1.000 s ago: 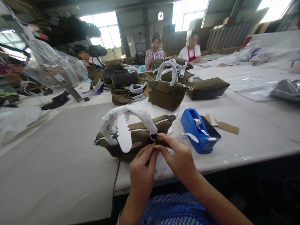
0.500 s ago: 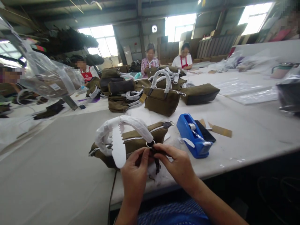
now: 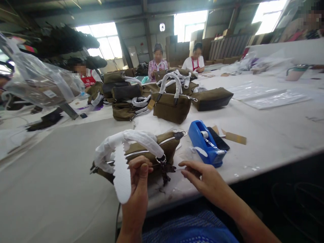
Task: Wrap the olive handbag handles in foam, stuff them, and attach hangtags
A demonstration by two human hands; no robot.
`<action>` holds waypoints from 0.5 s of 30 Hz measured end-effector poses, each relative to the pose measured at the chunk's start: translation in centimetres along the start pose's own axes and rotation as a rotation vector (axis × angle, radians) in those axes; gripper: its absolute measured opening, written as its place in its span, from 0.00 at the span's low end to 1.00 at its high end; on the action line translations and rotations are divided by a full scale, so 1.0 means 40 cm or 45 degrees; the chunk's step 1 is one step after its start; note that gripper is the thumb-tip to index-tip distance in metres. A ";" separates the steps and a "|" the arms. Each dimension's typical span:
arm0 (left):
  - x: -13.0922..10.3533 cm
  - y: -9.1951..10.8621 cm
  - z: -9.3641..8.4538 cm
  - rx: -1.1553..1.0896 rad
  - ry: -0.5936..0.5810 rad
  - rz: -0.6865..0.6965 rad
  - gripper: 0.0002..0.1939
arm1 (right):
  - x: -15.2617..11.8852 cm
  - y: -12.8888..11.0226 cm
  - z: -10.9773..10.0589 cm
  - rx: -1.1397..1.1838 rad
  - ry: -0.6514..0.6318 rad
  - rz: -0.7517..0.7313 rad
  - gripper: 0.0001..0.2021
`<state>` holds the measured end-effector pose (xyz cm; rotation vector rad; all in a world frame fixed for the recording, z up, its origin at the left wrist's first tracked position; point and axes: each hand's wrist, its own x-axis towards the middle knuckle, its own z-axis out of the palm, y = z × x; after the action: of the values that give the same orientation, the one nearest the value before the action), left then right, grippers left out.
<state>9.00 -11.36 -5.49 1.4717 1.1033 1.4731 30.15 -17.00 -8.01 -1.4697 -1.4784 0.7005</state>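
An olive canvas bag (image 3: 141, 152) lies on the table edge in front of me, its handles wrapped in white foam paper (image 3: 121, 143). My left hand (image 3: 138, 189) grips the bag's near side just below the metal ring (image 3: 161, 159), thumb up. A dark strap or tassel (image 3: 165, 170) hangs from that ring. My right hand (image 3: 202, 177) hovers to the right of the ring, fingers apart, holding nothing I can make out. A strip of white foam paper (image 3: 122, 179) with a jagged edge hangs down over the bag's front.
A blue tape dispenser (image 3: 205, 143) stands just right of the bag, with cardboard scraps (image 3: 234, 137) behind it. More olive bags (image 3: 172, 106) are piled mid-table. Several people sit at the far end. Clear plastic bags (image 3: 40, 84) hang at left.
My right hand has let go of the ring area and moved right, fingers opening. My left hand has shifted its grip onto the bag's side. The dark strap now hangs free.
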 end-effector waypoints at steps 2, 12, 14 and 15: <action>0.001 0.009 0.003 -0.085 0.043 -0.007 0.10 | -0.011 0.000 -0.022 0.270 -0.060 0.132 0.09; -0.011 0.010 0.016 0.159 -0.047 0.232 0.05 | 0.016 -0.018 -0.001 1.552 -0.016 0.143 0.13; -0.001 0.013 0.016 0.249 -0.173 0.348 0.06 | 0.029 -0.022 0.014 1.533 0.066 0.084 0.10; 0.005 0.015 0.016 0.290 -0.230 0.394 0.07 | 0.034 -0.023 0.021 1.496 0.107 0.044 0.09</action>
<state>9.65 -11.33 -4.89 1.9661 0.9902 1.4169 29.14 -15.61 -7.29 -0.5833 -0.6903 1.2164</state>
